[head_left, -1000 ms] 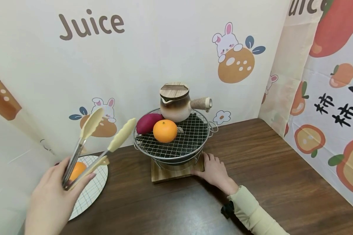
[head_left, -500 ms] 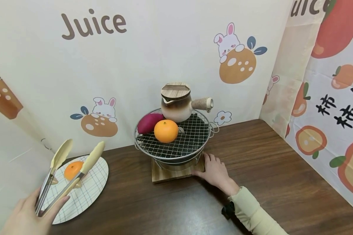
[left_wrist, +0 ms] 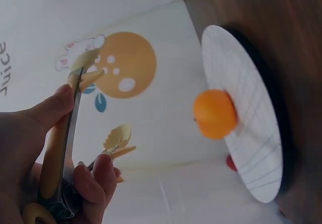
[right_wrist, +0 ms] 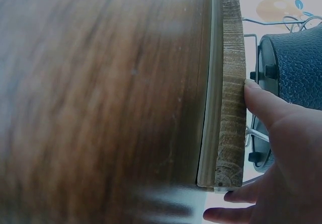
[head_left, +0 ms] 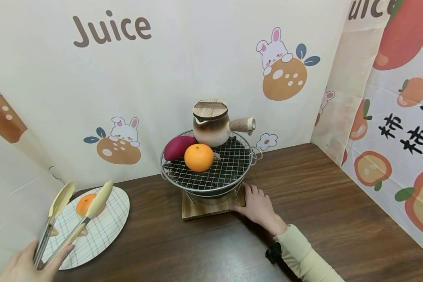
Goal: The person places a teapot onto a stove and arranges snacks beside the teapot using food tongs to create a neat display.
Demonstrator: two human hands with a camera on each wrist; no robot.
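My left hand (head_left: 22, 266) holds a pair of metal tongs (head_left: 61, 199) with cream scalloped tips; their arms are spread apart with nothing between them. Below the tongs is an orange (head_left: 82, 204) on a checked white plate (head_left: 109, 231). In the left wrist view, the plate's orange (left_wrist: 215, 114) stands apart from the tips. My right hand (head_left: 259, 209) grips the right front corner of a wooden board (head_left: 197, 211), thumb at its edge. On that board stands a round grill (head_left: 229, 172), carrying another orange (head_left: 199, 157), a purple sweet potato (head_left: 178, 148) and a side-handled teapot (head_left: 211, 135).
A brown wooden table (head_left: 162, 243) runs beneath everything. Printed cloth walls (head_left: 179, 70) close off its back and sides. A wire handle (head_left: 256, 154) juts from the grill's right side. Part of a red object (left_wrist: 231, 162) shows at the plate's far edge.
My left hand has carried the tongs down and to the left, over the plate, uncovering more of its orange. The right hand stays at the board.
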